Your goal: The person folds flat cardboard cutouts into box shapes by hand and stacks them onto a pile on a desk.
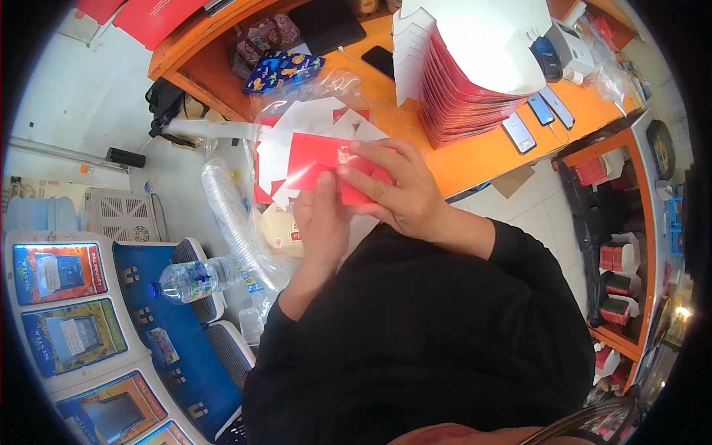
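Observation:
Both hands hold one flat red and white cardboard box blank [315,159] close to my chest. My left hand [320,219] grips its lower edge from below. My right hand [397,189] lies over its right part with the fingers pressed on the red face. Behind the blank, a clear plastic bag [311,111] holds several more red and white blanks. A tall leaning stack of folded red and white boxes [463,67] stands on the orange counter [482,152] to the right.
Three phones [538,111] lie on the counter's right part, with a dark phone [382,59] and a blue patterned pouch [282,70] further back. A sleeve of clear plastic cups [230,211] and a water bottle [193,278] lie at my left, above a blue machine panel [67,311].

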A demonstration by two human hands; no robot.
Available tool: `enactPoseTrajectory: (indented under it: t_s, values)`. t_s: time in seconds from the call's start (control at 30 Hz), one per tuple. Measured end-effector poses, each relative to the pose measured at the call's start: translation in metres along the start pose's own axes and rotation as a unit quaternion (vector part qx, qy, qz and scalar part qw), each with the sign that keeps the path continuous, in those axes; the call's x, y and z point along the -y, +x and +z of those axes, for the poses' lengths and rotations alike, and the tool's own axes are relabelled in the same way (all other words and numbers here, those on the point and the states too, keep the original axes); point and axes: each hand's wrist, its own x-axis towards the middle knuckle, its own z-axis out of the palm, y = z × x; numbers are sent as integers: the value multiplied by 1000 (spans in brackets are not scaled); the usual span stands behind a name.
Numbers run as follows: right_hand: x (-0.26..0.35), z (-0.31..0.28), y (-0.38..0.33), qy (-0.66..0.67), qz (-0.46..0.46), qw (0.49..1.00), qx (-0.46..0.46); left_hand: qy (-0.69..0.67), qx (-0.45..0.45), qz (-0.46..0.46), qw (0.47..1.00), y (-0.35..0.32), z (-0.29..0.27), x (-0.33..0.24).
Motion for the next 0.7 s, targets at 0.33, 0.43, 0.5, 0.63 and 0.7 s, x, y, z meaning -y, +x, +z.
enactPoseTrajectory:
  t_s: [0.33, 0.43, 0.5, 0.63, 0.7]
  values:
    - [9, 17, -20, 168, 187, 968, -12, 211, -59, 38, 975, -7, -5, 16]
    - [-9, 23, -28, 322, 301, 896, -53, 371, -36, 55, 926, -1, -36, 7]
    - [-22, 25, -19, 341, 369, 862, -65, 462, -26, 79, 883, -2, -55, 21]
    - [-60, 32, -25, 221, 329, 917, 39, 497, 15, -10, 868, -13, -72, 38]
    - [-69, 45, -29, 212, 329, 920, -25, 493, 8, -20, 870, -13, -75, 46]
